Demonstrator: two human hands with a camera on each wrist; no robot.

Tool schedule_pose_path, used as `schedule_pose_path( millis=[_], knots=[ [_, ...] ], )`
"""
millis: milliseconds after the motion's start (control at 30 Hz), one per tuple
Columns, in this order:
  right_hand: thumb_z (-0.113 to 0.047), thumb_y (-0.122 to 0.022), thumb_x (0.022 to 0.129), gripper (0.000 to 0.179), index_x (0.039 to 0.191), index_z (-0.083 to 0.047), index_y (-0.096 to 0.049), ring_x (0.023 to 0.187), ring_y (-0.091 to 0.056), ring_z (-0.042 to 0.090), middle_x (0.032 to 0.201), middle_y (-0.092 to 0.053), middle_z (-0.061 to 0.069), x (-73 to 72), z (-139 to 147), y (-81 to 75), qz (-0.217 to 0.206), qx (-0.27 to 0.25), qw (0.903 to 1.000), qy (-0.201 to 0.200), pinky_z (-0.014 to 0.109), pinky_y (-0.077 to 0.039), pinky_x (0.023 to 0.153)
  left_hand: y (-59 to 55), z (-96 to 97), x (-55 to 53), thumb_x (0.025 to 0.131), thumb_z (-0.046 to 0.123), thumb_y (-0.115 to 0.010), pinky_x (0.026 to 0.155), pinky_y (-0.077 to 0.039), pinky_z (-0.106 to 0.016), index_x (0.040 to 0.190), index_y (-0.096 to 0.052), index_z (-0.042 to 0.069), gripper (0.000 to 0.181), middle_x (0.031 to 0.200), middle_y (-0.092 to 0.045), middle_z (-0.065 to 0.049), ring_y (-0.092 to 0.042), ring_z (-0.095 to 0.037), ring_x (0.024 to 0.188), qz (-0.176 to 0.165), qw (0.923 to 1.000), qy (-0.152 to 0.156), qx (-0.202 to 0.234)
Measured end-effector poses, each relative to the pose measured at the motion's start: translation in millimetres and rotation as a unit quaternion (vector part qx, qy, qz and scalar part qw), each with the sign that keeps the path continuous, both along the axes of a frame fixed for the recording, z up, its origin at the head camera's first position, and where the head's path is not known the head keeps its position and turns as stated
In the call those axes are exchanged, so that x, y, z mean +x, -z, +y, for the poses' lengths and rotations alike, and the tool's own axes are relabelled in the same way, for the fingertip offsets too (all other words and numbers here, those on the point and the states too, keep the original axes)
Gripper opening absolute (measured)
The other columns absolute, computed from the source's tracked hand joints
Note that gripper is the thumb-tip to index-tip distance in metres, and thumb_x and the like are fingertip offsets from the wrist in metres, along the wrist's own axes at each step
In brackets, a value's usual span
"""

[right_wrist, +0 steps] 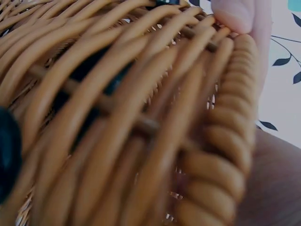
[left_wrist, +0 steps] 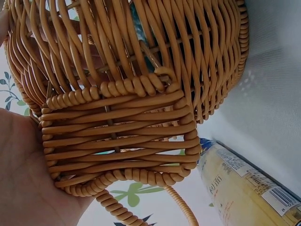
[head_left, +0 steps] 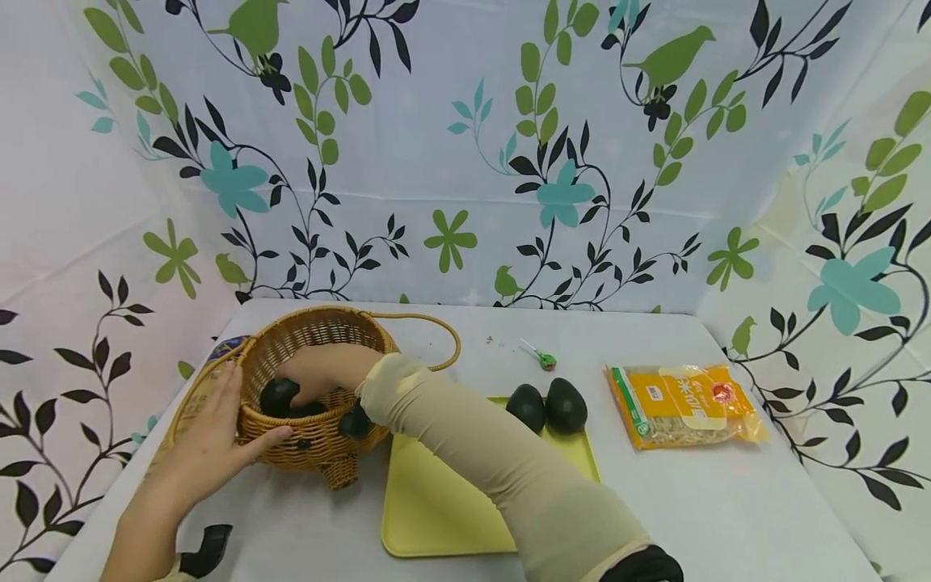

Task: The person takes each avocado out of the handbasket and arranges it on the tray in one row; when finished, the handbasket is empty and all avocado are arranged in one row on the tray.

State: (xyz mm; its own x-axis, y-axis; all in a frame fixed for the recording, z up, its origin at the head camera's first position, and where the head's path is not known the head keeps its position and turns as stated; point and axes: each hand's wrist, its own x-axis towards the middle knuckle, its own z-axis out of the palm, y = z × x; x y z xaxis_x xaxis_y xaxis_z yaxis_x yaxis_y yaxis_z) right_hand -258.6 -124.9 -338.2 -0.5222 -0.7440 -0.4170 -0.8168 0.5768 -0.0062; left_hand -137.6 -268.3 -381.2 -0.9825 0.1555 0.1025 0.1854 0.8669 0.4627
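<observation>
A woven wicker basket [head_left: 320, 453] with two loop handles stands at the left of the table. My right hand [head_left: 330, 365] reaches down into it and grips a dark avocado [head_left: 278, 397]; part of the fingers is hidden inside. Through the weave in the right wrist view, a dark green shape [right_wrist: 89, 84] shows. My left hand [head_left: 207, 440] rests against the basket's left side, fingers fairly straight along the rim and thumb spread over the front. In the left wrist view, its palm lies beside a woven flap [left_wrist: 117, 136] of the basket.
A yellow tray [head_left: 436, 501] lies right of the basket, with two avocados [head_left: 545, 406] at its far edge. Behind it is a green-wrapped lollipop [head_left: 545, 360]. An orange food bag [head_left: 684, 406] lies further right. A yellow printed package [left_wrist: 249, 188] sits left of the basket.
</observation>
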Motion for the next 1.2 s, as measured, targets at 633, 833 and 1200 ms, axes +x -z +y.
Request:
schedule_pose_path(
  millis=[633, 833, 1200],
  knots=[
    [-0.033, -0.043, 0.100, 0.032, 0.131, -0.035, -0.052, 0.123, -0.049, 0.001, 0.133, -0.054, -0.013, 8.6, -8.4, 34.5, -0.118, -0.011, 0.9911, 0.061, 0.018, -0.037, 0.103, -0.7, -3.2, 0.5, 0.086, 0.055, -0.058, 0.099, -0.020, -0.075, 0.149, 0.015, 0.007, 0.108, 0.157, 0.018, -0.018, -0.002, -0.053, 0.140, -0.006, 1.0000, -0.002, 0.007],
    [-0.041, -0.040, 0.100, 0.037, 0.136, -0.040, -0.047, 0.130, -0.043, 0.000, 0.139, -0.048, -0.019, 11.3, -6.8, 37.3, -0.150, -0.027, 0.9848, 0.083, 0.017, -0.031, 0.108, -1.3, -2.9, 1.0, 0.086, 0.056, -0.059, 0.099, -0.021, -0.075, 0.150, 0.014, 0.006, 0.109, 0.157, 0.017, -0.019, -0.003, -0.054, 0.140, -0.004, 1.0000, -0.003, 0.002],
    [-0.046, -0.041, 0.098, 0.043, 0.140, -0.038, -0.042, 0.132, -0.039, 0.001, 0.144, -0.042, -0.019, 12.5, -2.2, 35.0, -0.240, -0.029, 0.9596, 0.143, 0.019, -0.031, 0.110, -1.1, -2.7, 0.7, 0.086, 0.055, -0.059, 0.101, -0.019, -0.074, 0.150, 0.014, 0.006, 0.108, 0.157, 0.017, -0.018, 0.001, -0.051, 0.142, -0.002, 1.0000, 0.002, 0.004]
  ],
)
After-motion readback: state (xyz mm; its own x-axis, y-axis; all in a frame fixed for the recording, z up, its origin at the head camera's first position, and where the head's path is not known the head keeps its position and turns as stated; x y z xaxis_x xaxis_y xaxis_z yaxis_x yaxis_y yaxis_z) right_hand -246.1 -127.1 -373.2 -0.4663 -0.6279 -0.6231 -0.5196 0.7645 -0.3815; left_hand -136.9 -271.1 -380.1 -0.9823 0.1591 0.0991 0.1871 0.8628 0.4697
